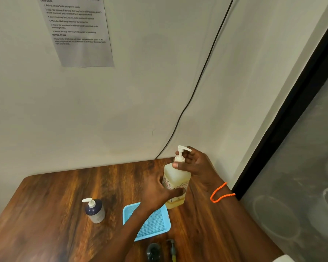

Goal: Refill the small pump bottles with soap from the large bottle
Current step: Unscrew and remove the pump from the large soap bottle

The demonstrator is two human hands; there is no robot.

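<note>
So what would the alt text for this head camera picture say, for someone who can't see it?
A person's left hand grips the body of a large translucent bottle of yellowish soap standing on a dark wooden table, while the right hand holds its white pump top. Nearby are a small dark-blue pump bottle and a light-blue mesh tray.

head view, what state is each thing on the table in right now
large bottle: upright, pump on, held by both hands
left hand: grips its body
right hand: fingers round its pump collar
small pump bottle: upright, pump on
blue tray: flat beside the large bottle
dark bottle: open, pump off
</note>
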